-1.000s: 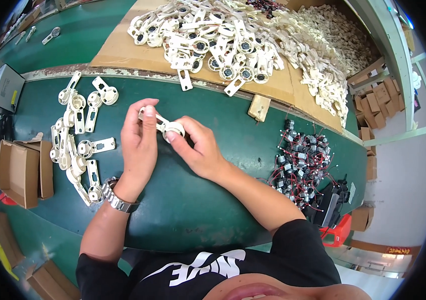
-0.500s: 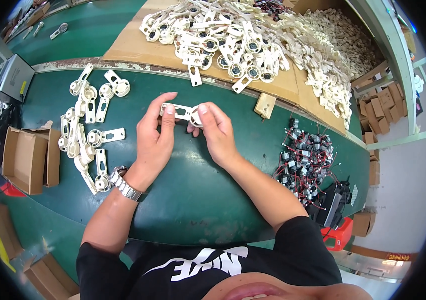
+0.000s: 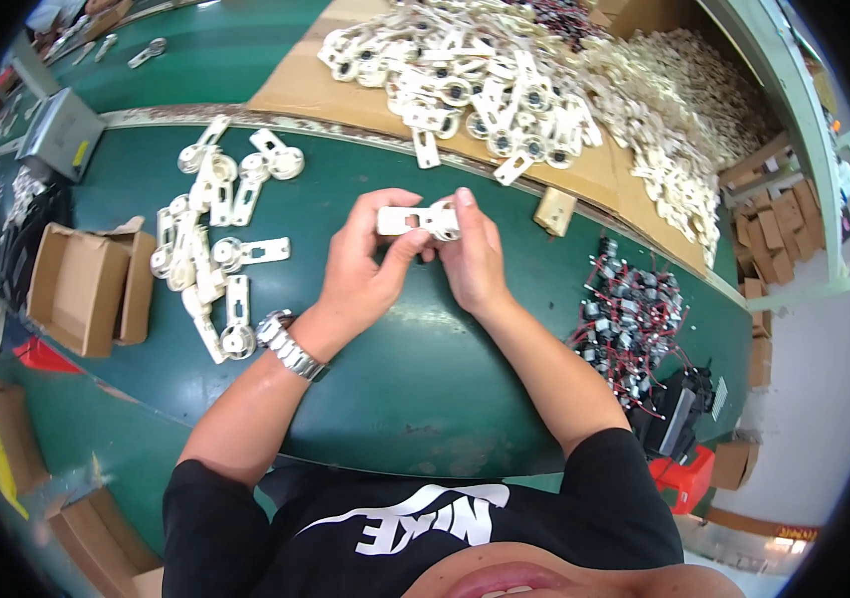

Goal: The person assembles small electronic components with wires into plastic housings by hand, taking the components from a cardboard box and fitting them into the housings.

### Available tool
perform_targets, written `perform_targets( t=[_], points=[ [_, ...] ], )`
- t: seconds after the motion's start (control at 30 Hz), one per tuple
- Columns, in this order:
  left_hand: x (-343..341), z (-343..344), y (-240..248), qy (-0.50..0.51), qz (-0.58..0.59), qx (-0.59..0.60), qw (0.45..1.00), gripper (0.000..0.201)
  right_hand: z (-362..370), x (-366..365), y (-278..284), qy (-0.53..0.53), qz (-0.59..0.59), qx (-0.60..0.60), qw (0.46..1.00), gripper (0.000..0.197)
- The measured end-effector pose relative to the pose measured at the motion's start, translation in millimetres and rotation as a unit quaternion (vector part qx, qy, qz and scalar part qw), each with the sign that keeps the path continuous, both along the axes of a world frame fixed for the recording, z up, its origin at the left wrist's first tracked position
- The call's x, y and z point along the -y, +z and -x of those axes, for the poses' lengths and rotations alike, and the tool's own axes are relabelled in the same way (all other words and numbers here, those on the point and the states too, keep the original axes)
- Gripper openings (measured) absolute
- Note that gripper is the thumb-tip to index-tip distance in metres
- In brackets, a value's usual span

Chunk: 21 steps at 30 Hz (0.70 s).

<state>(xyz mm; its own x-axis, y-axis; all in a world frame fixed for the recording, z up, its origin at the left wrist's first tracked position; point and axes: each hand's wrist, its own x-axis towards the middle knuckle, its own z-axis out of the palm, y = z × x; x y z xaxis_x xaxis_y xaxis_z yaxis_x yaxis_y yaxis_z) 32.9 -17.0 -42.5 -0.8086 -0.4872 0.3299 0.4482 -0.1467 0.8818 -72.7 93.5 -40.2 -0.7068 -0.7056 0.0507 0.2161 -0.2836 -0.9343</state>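
White plastic part held in both hands above the green tabletop.
Its flat slotted end is gripped by the left hand, and its other end is pinched by the right hand; it is held nearer the tabletop's far edge than its near one. Loose white pieces are spread in a cluster toward the left edge, with an open cardboard box seen beside that edge. Small grey and black parts with red wires are heaped toward the right edge. Beside the far edge, a wooden block is seen, and beyond it a large white pile is carried by a cardboard sheet.
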Motion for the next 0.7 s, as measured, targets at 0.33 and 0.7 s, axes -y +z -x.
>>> perform_targets(
  t=[0.33,0.7],
  points=[
    [-0.7,-0.9,6.3,-0.053,0.049,0.042,0.997,0.029,-2.2,-5.5,5.7,-0.018,-0.024,-0.014,0.999,0.052],
    [9.7,7.4,-2.3,0.094,0.093,0.071,0.989,0.022,-5.3,-0.5,-4.9,-0.010,-0.051,-0.163,0.985,0.027]
  ],
)
